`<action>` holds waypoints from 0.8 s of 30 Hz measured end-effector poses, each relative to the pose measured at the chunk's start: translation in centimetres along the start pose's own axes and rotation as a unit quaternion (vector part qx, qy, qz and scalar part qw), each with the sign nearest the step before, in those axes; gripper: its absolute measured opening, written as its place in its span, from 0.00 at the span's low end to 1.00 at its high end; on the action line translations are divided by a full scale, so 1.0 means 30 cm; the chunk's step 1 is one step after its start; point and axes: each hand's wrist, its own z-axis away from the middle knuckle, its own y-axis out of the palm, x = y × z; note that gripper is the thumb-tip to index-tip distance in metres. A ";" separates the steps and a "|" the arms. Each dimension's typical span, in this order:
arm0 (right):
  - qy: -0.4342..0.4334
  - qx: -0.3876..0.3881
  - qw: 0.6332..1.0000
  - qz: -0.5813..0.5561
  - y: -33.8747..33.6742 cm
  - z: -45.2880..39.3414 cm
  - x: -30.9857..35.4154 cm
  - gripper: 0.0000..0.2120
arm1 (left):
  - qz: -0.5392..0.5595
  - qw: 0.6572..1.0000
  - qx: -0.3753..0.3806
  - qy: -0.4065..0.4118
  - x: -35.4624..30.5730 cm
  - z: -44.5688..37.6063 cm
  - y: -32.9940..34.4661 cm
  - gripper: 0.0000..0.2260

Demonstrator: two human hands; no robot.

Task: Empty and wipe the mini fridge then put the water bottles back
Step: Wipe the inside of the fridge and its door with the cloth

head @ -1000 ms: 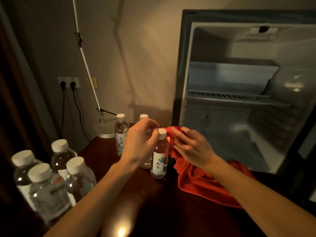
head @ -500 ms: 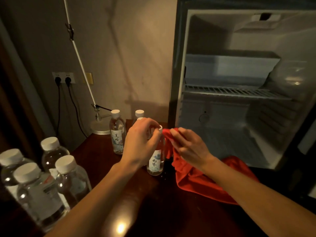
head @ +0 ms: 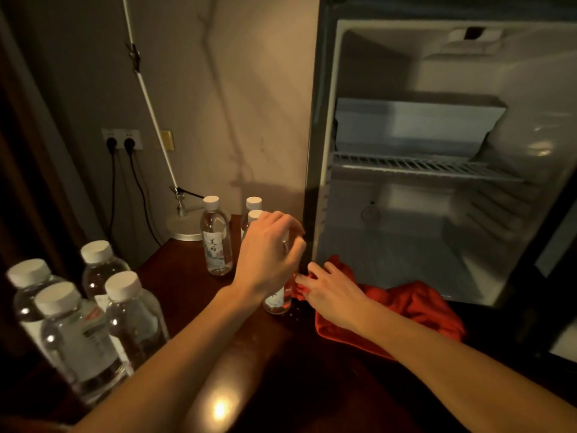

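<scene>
The mini fridge (head: pixel 437 170) stands open on the right, with nothing inside but a wire shelf (head: pixel 421 165). My left hand (head: pixel 270 254) grips the top of a small water bottle (head: pixel 276 303) standing on the dark wooden table (head: pixel 193 295). My right hand (head: pixel 331 292) pinches a fold of the red cloth (head: pixel 415 304) against the lower side of that bottle. The cloth lies bunched in front of the fridge. More small bottles stand behind, one (head: pixel 216 237) in plain view and two (head: pixel 253 206) partly hidden by my left hand.
Several larger white-capped bottles (head: pixel 81 326) crowd the near left of the table. A lamp base (head: pixel 184 226) with a thin white arm stands at the back by the wall. A double socket (head: pixel 121 140) with two black plugs is on the wall. The fridge door edge (head: pixel 559 276) sits far right.
My right hand has slid down from the bottle's neck to its lower part, taking the cloth with it. My left hand has stayed on the bottle's top.
</scene>
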 end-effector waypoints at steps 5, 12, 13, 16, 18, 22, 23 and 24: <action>-0.003 -0.031 0.999 0.025 0.021 0.037 -0.014 0.13 | -0.048 0.998 0.020 0.036 0.001 0.012 -0.007 0.07; 0.064 -0.233 0.968 0.067 -0.126 -0.033 -0.216 0.17 | -0.042 0.999 -0.016 0.023 -0.009 -0.033 -0.037 0.07; 0.071 -0.243 0.965 0.072 -0.170 -0.054 -0.250 0.15 | -0.045 0.998 -0.022 0.023 -0.011 -0.043 -0.044 0.07; 0.098 -0.261 0.956 0.093 -0.289 -0.108 -0.339 0.13 | -0.056 0.998 -0.034 0.019 -0.016 -0.069 -0.061 0.06; 0.129 -0.281 0.946 0.095 -0.373 -0.150 -0.398 0.14 | -0.069 0.997 -0.030 0.016 -0.023 -0.085 -0.068 0.07; 0.218 -0.334 0.914 0.077 -0.543 -0.244 -0.486 0.16 | -0.097 0.995 -0.004 0.022 -0.046 -0.120 -0.076 0.10; 0.232 -0.341 0.907 0.085 -0.564 -0.263 -0.488 0.17 | -0.098 0.995 0.000 0.025 -0.051 -0.128 -0.079 0.10; 0.239 -0.346 0.903 0.090 -0.569 -0.277 -0.482 0.18 | -0.095 0.995 0.001 0.027 -0.055 -0.136 -0.081 0.09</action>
